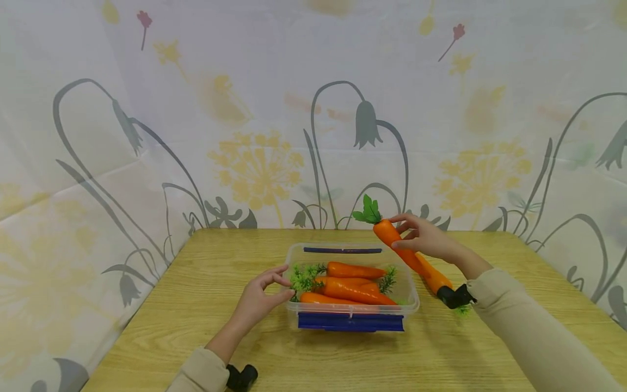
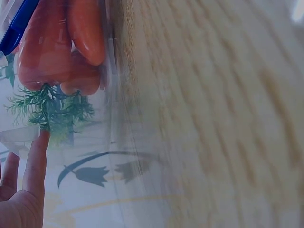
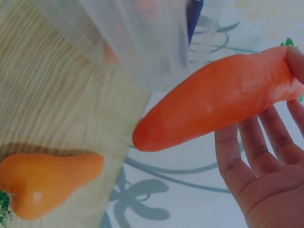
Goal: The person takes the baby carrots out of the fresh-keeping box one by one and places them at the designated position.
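My right hand (image 1: 423, 237) holds an orange carrot (image 1: 389, 234) with green leaves, raised above the right side of a clear plastic box. In the right wrist view, the thumb lies over this carrot (image 3: 213, 102) and the fingers under it, its tapered tip pointing away from the palm. The box (image 1: 416, 302) has blue clips and contains several carrots (image 1: 355, 291) with feathery green tops. At its left rim, my left hand (image 1: 262, 291) touches with fairly straight fingers and thumb, beside the green tops (image 2: 47, 107).
Another carrot (image 1: 433, 275) lies on the wooden table (image 1: 220, 256) right of the box, partly covered by the right wrist's black device (image 1: 455, 296). A flower-printed cloth (image 1: 264, 109) hangs behind the table and at its sides.
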The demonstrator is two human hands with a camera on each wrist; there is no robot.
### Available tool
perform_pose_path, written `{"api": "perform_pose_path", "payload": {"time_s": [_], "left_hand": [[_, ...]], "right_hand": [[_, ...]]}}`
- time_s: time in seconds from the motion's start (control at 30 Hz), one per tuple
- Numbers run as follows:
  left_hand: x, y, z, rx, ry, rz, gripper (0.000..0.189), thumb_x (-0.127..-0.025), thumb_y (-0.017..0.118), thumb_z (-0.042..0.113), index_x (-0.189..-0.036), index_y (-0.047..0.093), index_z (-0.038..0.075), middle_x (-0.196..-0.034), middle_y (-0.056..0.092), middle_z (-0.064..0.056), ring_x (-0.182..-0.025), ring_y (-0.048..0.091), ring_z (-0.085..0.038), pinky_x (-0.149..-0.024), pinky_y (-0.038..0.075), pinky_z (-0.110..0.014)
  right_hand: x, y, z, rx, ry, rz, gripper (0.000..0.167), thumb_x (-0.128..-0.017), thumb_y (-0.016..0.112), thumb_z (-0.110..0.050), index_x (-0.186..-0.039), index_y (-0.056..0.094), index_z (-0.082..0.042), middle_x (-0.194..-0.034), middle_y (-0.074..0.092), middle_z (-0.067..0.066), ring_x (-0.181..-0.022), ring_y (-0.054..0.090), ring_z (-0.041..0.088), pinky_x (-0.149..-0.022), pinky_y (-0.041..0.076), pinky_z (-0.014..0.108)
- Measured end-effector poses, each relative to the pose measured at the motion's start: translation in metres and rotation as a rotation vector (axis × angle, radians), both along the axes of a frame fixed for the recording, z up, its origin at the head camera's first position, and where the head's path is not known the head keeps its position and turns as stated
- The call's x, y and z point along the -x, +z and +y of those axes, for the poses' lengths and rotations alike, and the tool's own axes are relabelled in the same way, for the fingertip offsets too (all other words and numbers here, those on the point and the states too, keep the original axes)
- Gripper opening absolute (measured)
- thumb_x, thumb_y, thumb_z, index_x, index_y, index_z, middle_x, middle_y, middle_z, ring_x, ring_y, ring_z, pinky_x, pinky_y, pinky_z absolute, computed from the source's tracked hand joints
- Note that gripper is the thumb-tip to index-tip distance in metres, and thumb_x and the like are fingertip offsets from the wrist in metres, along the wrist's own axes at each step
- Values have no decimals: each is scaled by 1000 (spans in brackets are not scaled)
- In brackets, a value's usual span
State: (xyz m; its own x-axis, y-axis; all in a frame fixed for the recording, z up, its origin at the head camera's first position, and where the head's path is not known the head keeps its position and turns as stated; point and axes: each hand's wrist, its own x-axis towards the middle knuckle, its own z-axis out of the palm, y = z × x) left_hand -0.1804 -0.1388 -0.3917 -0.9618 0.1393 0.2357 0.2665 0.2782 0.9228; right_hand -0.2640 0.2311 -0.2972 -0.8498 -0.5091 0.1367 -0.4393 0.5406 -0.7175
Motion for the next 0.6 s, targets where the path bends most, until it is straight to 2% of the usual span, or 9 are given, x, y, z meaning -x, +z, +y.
{"api": "perform_pose_path", "payload": {"time_s": [0.17, 0.6], "left_hand": [[0, 1, 0, -5, -1, -1, 12, -82, 72, 16, -90, 68, 8, -137, 48, -5, -131, 33, -33, -100, 30, -57], [-1, 1, 0, -13, -9, 7, 11, -83, 72, 14, -91, 68, 8, -137, 48, -6, -132, 32, -32, -100, 29, -58]], "right_hand": [[-2, -4, 9, 29, -42, -26, 57, -88, 66, -18, -134, 39, 0, -116, 49, 23, -89, 59, 28, -72, 51, 37], [-3, -21, 36, 49, -180, 17, 63, -89, 65, -22, -139, 34, 1, -118, 48, 27, -90, 59, 31, -66, 52, 35]]}}
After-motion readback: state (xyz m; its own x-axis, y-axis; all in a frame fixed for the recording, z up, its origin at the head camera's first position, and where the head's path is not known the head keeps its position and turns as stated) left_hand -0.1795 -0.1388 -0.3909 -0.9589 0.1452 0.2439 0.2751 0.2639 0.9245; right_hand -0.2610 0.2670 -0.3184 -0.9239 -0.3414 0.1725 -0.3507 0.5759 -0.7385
